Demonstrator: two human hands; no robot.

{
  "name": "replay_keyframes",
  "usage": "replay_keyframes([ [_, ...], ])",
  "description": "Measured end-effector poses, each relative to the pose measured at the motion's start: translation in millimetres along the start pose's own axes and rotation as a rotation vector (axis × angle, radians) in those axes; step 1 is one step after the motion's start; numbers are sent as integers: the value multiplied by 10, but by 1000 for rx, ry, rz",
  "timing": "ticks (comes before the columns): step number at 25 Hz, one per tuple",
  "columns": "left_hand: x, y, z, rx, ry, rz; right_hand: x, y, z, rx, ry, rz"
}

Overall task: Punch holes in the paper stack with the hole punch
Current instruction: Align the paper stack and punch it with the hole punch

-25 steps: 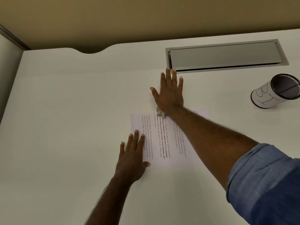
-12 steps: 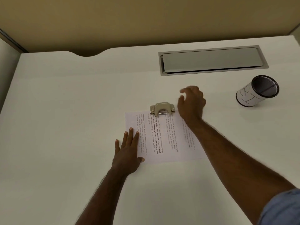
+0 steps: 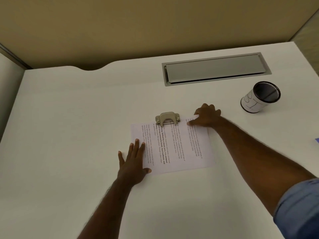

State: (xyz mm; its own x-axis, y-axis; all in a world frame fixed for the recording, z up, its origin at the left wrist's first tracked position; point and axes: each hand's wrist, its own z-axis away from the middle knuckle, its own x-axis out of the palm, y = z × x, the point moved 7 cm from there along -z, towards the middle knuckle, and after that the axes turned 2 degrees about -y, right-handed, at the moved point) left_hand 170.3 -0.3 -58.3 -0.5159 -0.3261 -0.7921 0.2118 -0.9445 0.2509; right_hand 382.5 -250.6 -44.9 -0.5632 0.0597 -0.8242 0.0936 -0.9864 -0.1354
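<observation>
The white worktop (image 3: 69,135) meets a tan wall. The left hand (image 3: 133,163) lies flat on the paper stack (image 3: 181,149); the right hand (image 3: 206,116) pinches its far corner beside the hole punch (image 3: 167,119).

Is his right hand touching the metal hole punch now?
Apart. The head view shows bare printed paper stack between the right hand and the hole punch.
</observation>
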Motion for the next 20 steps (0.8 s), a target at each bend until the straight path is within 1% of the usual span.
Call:
replay_keyframes([
  [1,-1,-5,-3,1,-2,1,12,100,46,25,-26,-119],
  [2,-2,-7,-5,4,-2,4,40,179,115,22,-37,-289],
  [4,-2,1,-6,8,-1,10,114,289,310,21,-28,-691],
  [5,-2,2,-2,11,-3,13,172,343,415,44,-19,-852],
  [6,-4,1,5,13,-3,15,252,402,524,75,-9,-960],
  [7,-5,-1,8,14,-2,15,355,453,636,106,-10,-1015],
  [10,-14,14,9,19,-2,14,737,536,965,191,-5,-1079],
  [12,-23,35,40,27,8,10,895,544,1123,221,68,-1033],
  [14,-61,20,109,26,73,39,941,533,1175,243,140,-1036],
  [15,-92,-17,171,3,139,115,945,529,1174,251,150,-1051],
  [18,-184,-259,457,-160,435,505,924,500,1149,231,114,-1066],
  [19,-171,-321,562,-206,525,598,928,501,1151,220,104,-1077],
  [20,-122,-376,646,-249,572,665,941,509,1161,216,100,-1093],
])
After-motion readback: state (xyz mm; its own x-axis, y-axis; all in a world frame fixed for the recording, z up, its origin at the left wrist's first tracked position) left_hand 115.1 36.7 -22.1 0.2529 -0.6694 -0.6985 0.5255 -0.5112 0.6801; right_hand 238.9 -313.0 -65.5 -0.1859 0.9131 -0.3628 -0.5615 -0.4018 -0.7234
